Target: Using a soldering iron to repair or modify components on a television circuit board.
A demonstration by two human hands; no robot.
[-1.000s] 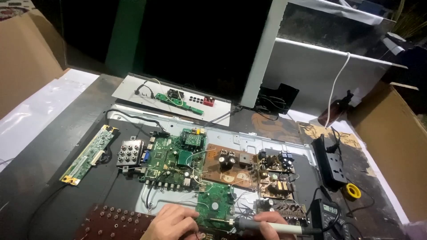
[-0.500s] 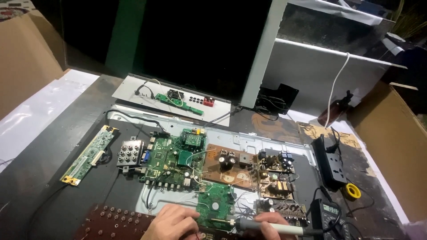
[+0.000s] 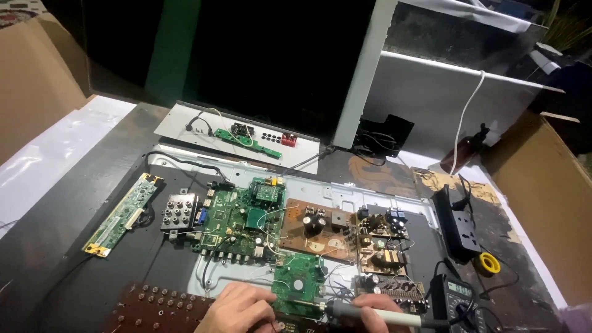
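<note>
Resting at the small green circuit board (image 3: 300, 285), the left hand (image 3: 237, 308) curls against its left edge, seemingly pinching something hidden. Just right of that grip, the right hand (image 3: 376, 310) closes its grip on 1 soldering iron (image 3: 370, 313), lying crosswise, tip leftward at the board's lower edge.

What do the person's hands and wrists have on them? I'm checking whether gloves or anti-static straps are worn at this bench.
Both hands are bare. The left hand shows no glove or ring, and the right hand is the same. No sleeve, watch or wrist strap shows, but the frame's lower edge cuts off both wrists.
</note>
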